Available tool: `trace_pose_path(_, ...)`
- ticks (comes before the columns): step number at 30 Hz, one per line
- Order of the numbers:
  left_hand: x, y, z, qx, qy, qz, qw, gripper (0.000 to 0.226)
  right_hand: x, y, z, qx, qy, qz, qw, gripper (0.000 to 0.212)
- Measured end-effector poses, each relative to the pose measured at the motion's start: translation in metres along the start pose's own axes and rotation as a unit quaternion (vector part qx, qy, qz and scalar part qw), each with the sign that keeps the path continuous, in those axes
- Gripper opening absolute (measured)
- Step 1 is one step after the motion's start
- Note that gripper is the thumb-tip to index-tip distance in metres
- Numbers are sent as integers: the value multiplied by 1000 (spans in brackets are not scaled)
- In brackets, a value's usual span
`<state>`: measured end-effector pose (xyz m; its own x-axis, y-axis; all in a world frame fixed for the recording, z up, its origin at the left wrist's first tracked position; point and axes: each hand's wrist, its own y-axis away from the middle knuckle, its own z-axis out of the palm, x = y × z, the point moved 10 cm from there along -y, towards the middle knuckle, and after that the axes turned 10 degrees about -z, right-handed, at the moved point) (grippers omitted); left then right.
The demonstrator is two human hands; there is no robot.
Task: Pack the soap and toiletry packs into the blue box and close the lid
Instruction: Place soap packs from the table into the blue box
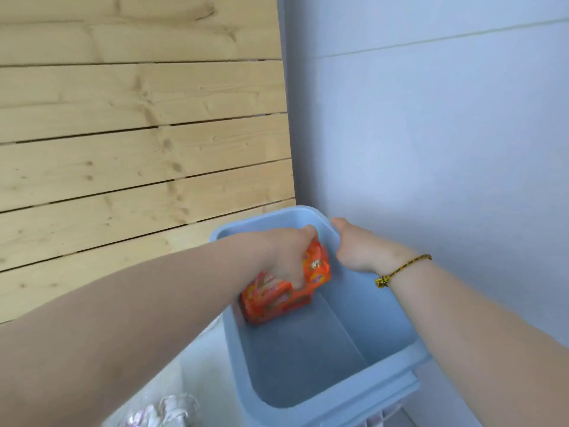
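The open blue box stands low in the middle of the view, its lid out of sight. My left hand reaches down inside it and grips an orange soap pack. That pack rests on or against another orange soap pack lying at the far left of the box floor. My right hand clasps the box's far right rim, thumb over the edge. A braided yellow bracelet sits on that wrist.
A pale wooden slat wall fills the left side. A light blue-grey wall rises to the right, close behind the box. A clear plastic bag with pinkish-white packs lies at the bottom left, beside the box.
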<state>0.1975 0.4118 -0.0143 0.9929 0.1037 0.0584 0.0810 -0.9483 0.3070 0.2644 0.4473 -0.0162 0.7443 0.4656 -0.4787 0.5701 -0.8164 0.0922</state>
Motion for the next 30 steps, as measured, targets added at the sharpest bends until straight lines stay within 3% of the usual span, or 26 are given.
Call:
trace_pose_path(4,-1,-21,38,-78,-111,-40,990,73,1,1,3,-18,-4,7,1000,63)
trace_pose_path(8,0,-27,59,-97,-160,-40,982,76,1,-5,7,-30,46,14,998,73)
trace_pose_path(19,16,-21,77,-99,-159,0,982,85,1,-7,8,-24,24,8,999,69)
trace_pose_path(22,11,-27,79,-70,-222,-6,973,92,1,-6,9,-27,27,12,999,70)
trace_pose_path(26,13,-31,78,-28,-320,22,947,84,0,-9,9,-21,29,7,999,71)
trace_pose_path(30,7,-36,99,-77,-396,44,914,81,1,-9,9,-23,36,5,999,72)
